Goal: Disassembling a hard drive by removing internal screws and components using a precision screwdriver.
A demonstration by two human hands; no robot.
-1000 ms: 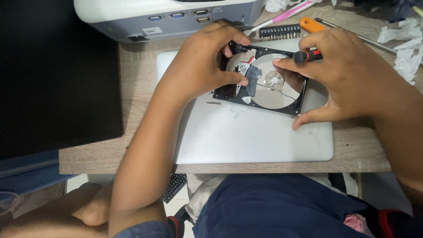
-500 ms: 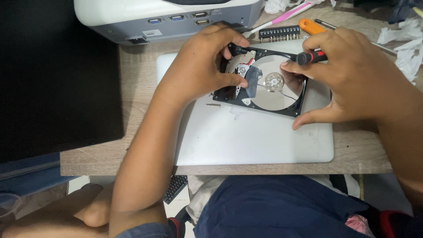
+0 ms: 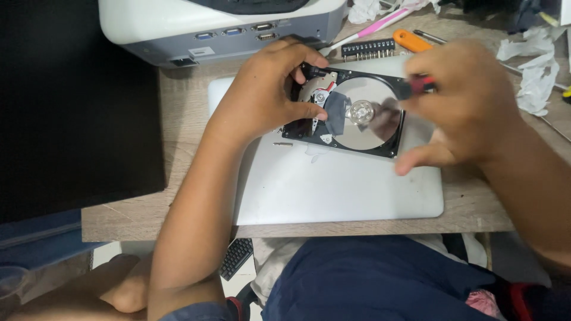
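The opened hard drive (image 3: 348,116) lies on a closed silver laptop (image 3: 333,190), which rests on the wooden worktop (image 3: 178,148). The left hand (image 3: 267,95) steadies the drive at its left edge, thumb and fingers closed around the casing near the actuator arm. The right hand (image 3: 464,95) is blurred; its grip is closed on a small screwdriver (image 3: 419,84) with a red-and-black handle, the tip directed toward the platter hub. For good work, the driver should probably stand square to the screw, with firm downward pressure while the left hand prevents the casing from sliding. A loose screw (image 3: 283,144) lies just beside the drive.
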